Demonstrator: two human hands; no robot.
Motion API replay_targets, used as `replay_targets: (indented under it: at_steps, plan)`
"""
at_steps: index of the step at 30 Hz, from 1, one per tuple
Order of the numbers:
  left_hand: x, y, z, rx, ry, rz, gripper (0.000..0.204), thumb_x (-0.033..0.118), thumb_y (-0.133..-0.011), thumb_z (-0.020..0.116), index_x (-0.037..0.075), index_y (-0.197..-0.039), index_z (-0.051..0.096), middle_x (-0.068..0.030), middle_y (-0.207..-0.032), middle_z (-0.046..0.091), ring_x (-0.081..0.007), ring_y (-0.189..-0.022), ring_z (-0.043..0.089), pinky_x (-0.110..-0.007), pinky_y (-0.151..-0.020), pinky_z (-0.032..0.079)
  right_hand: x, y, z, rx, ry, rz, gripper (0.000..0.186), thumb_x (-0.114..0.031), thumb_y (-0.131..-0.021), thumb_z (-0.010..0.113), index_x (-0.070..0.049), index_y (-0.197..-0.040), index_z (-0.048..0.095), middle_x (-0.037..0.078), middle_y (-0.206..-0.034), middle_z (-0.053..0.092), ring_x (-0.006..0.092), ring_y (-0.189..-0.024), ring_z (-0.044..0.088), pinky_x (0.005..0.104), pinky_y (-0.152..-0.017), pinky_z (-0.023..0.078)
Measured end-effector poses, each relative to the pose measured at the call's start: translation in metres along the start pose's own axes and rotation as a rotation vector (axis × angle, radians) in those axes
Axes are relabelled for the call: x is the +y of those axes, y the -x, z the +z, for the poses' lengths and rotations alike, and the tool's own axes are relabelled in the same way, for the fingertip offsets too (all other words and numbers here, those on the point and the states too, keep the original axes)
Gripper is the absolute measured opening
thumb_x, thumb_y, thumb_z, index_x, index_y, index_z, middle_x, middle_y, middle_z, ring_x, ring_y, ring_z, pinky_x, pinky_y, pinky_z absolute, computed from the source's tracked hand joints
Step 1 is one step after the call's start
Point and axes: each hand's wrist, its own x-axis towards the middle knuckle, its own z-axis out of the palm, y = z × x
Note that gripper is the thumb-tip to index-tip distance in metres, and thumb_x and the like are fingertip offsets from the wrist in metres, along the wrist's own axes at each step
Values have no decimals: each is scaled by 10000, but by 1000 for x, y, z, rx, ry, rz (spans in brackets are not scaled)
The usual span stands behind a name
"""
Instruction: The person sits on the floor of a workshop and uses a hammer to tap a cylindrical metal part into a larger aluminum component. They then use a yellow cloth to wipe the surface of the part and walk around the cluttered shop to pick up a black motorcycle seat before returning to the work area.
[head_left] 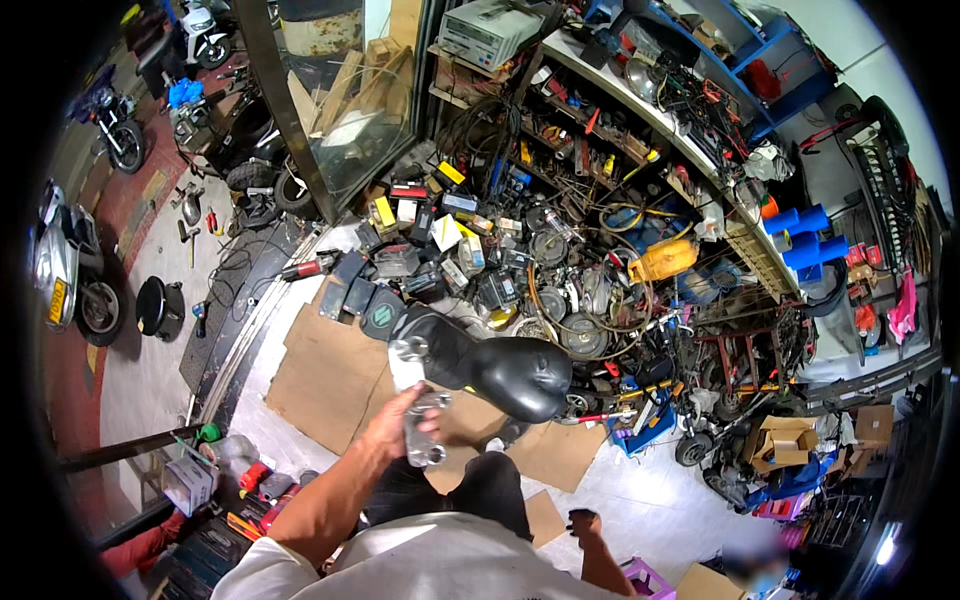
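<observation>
My left hand [392, 425] is closed round a shiny silver metal bracket [421, 430] with rounded ends that have holes in them. Its exact kind is unclear. Just past my fingers is a white piece [405, 374] with a silver round part at its far end; whether it joins the bracket I cannot tell. A long black motorcycle seat [520, 376] lies on the cardboard in front of my legs. My right hand [585, 522] hangs low at my right side, apart from the seat. Its fingers are dark and their pose is unclear.
Flattened cardboard [325, 385] covers the floor ahead. Beyond it are heaped boxes and metal parts, with a yellow container [664, 260] on the right. A workbench [650, 95] runs along the back right. A red-and-black power tool [305, 268] lies left, near parked motorcycles [80, 265].
</observation>
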Motion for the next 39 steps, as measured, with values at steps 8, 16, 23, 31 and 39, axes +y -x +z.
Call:
replay_targets:
  at_steps: [8, 16, 23, 31, 39]
  plan:
    - [60, 149, -96, 151, 32, 354, 402, 521, -990, 571, 150, -836, 550, 20, -701, 472, -126, -555, 406, -322, -561, 379, -145, 38, 96, -97, 394, -633, 274, -200, -916, 673, -14, -1108, 735, 104, -921, 739, 191, -720, 711, 316, -638, 565]
    - [8, 220, -146, 483, 259, 594, 347, 484, -1003, 575, 181, -835, 593, 17, -678, 483, -143, -554, 429, -330, -537, 382, -245, 40, 125, -39, 624, -781, 254, -213, -870, 674, -84, -1075, 753, 131, -977, 761, 223, -862, 740, 350, -781, 585]
    - [-2, 228, -112, 629, 336, 755, 325, 434, -975, 625, 197, -775, 530, 32, -634, 444, -132, -516, 388, -294, -476, 316, -250, -42, 129, 100, 858, -653, 313, -404, -894, 587, -163, -981, 767, 82, -846, 770, 229, -743, 746, 367, -745, 590]
    - [46, 220, -1, 594, 217, 546, 517, 465, -1001, 630, 230, -591, 420, 13, -556, 320, -167, -552, 366, -339, -524, 355, -271, -84, 139, 131, 962, -710, 366, -439, -897, 552, -156, -995, 762, 112, -1086, 754, 354, -1041, 705, 441, -903, 562]
    - [66, 201, 45, 561, 73, 644, 371, 412, -1025, 611, 204, -746, 483, 8, -673, 434, -195, -594, 445, -376, -504, 384, -293, -70, 137, 116, 835, -754, 339, -382, -911, 531, -149, -1008, 756, 115, -1019, 762, 310, -988, 726, 398, -869, 570]
